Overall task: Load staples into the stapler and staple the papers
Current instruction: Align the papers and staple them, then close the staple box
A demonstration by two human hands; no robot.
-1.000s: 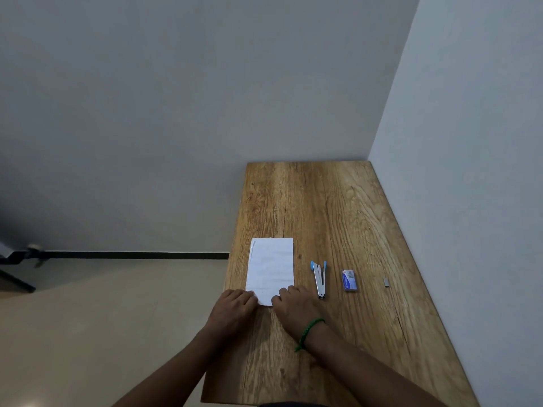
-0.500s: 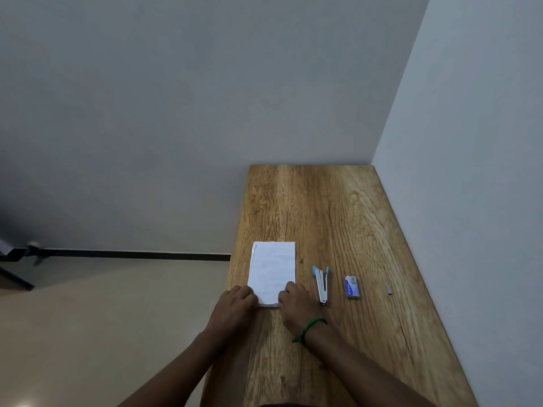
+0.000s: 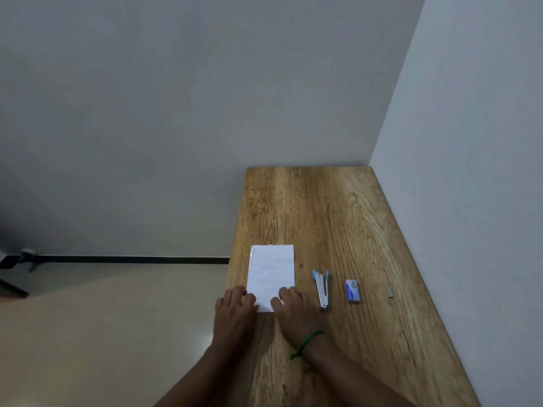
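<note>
The near edge of the papers is being pressed onto the table by both hands. The left hand is being rested on the near left corner and the right hand on the near right corner. The fingers of each are being kept loosely extended on top of the sheet, not curled round it. The two hands are being held close beside each other but apart, a strip of white paper being left bare between them. A green band is being worn on the right wrist, and both forearms are being stretched in from the bottom of the view.

The papers are being kept flat on the wood near the table's left edge, as a white stack with its long side running away from the person. Just right of the right hand, the stapler is being left untouched on the table, apart from the papers. Its two arms are being held spread in a narrow V, joined at the near end and tipped with blue at the far end. Further right, a small blue-and-white staple box is being left flat on the wood, apart from the stapler. Well beyond it, near the table's right edge, a short grey strip of staples is being left on its own.

The wooden table is being closed in by grey walls at its far end and along its right side. To its left, a pale floor is being bordered by a black skirting line.
</note>
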